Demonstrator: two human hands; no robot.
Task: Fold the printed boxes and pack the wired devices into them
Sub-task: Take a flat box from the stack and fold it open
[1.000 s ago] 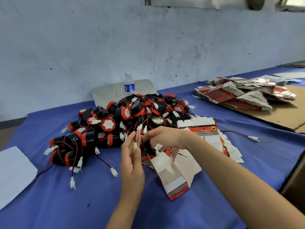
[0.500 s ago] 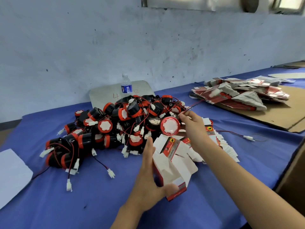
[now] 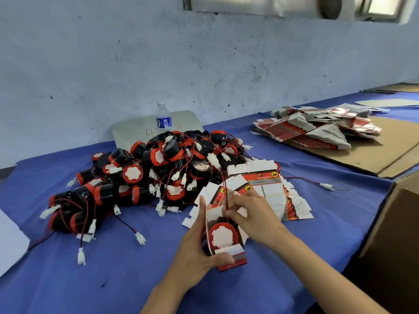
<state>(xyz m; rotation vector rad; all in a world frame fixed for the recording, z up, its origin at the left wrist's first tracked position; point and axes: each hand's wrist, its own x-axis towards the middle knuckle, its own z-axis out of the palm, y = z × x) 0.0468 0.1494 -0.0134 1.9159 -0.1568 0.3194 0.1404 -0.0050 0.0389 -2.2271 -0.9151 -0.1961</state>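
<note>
the left hand point(image 3: 197, 250) grips the open printed box point(image 3: 229, 257) from its left side, thumb curled across the box's red front edge and fingers up along its left wall. the box sits on the blue surface point(image 3: 113, 268) just in front of the pile of wired devices point(image 3: 158, 168). one wired device point(image 3: 223, 236) sits inside the box, its red rim and white face turned up toward the camera. the right hand point(image 3: 256, 214) is at the back of the box, touching it, and its fingertips pinch the device's red and black wire point(image 3: 224, 189), which rises from the box toward the pile and ends in a white connector point(image 3: 214, 160).

just behind the box and to its right lies a fanned stack of flat printed boxes point(image 3: 272, 196), touching the pile's near right edge. a loose wire with a white connector point(image 3: 326, 186) lies to the right of that stack. behind the pile stands a water bottle point(image 3: 163, 118) in front of a grey board point(image 3: 136, 130) leaning on the wall. well to the right of the pile, more flat boxes point(image 3: 317, 128) are heaped on a cardboard sheet point(image 3: 385, 155). a brown carton point(image 3: 399, 234) stands at the right edge of the surface, and a white sheet point(image 3: 11, 241) lies far left of the pile.
</note>
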